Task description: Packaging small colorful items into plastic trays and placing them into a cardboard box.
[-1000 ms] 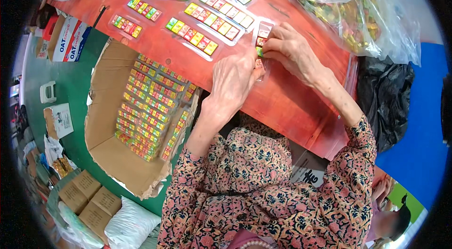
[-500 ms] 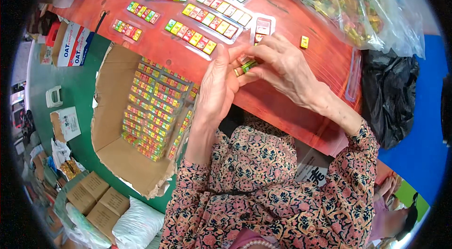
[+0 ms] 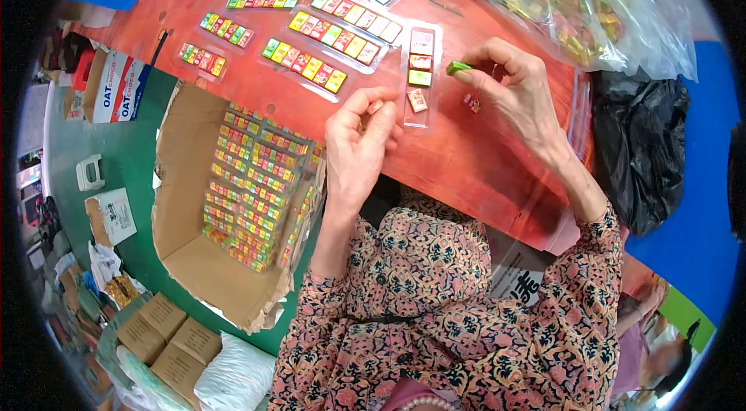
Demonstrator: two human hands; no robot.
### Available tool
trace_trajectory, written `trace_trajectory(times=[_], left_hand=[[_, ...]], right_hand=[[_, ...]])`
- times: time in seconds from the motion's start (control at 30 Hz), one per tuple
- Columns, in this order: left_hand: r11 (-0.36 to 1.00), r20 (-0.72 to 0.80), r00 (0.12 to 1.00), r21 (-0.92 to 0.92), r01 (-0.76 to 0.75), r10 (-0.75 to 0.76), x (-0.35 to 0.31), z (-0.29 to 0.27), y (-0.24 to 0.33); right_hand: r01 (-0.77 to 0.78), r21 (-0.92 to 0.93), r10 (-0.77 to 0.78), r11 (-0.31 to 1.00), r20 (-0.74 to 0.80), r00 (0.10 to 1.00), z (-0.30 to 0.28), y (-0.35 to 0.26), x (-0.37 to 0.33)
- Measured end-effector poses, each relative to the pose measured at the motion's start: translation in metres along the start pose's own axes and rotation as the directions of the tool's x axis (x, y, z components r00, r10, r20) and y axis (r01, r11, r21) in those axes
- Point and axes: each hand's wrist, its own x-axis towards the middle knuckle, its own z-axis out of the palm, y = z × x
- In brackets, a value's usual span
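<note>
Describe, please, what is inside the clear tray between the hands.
Small coloured pieces sit in the clear tray, the lowest one in view lying askew; what lies beneath is covered.

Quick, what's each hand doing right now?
Left hand: fingers curled toward the thumb; whether it holds anything cannot be told.
Right hand: closed, holding a small green box between thumb and fingers.

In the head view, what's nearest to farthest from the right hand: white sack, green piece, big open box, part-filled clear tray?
1. Green piece: in the right hand.
2. Part-filled clear tray: just left, on the red table.
3. Big open box: farther left.
4. White sack: lower left.
</note>
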Motion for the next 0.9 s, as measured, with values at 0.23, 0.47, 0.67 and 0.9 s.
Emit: trace_trajectory(times=[0.23, 0.47, 0.67, 0.9], left_hand=[[0.812, 0.064, 0.972, 0.540, -0.223, 0.225, 0.012, 0.013, -0.008], [0.471, 0.313, 0.892, 0.764, -0.441, 0.327, 0.026, 0.014, -0.005], [0.439, 0.293, 0.908, 0.803, -0.404, 0.299, 0.027, 0.020, -0.001], [0.371, 0.200, 0.941, 0.880, -0.296, 0.274, 0.023, 0.030, 0.004]], right_hand=[[0.136, -0.021, -0.137, 0.990, -0.023, 0.990, 0.018, 0.012, -0.010], [0.133, -0.092, -0.129, 0.987, 0.044, 0.991, 0.010, 0.005, -0.014], [0.016, -0.188, -0.032, 0.982, -0.085, 0.996, -0.013, 0.018, -0.024], [-0.215, -0.136, 0.209, 0.967, -0.058, 0.976, -0.023, 0.025, -0.045]])
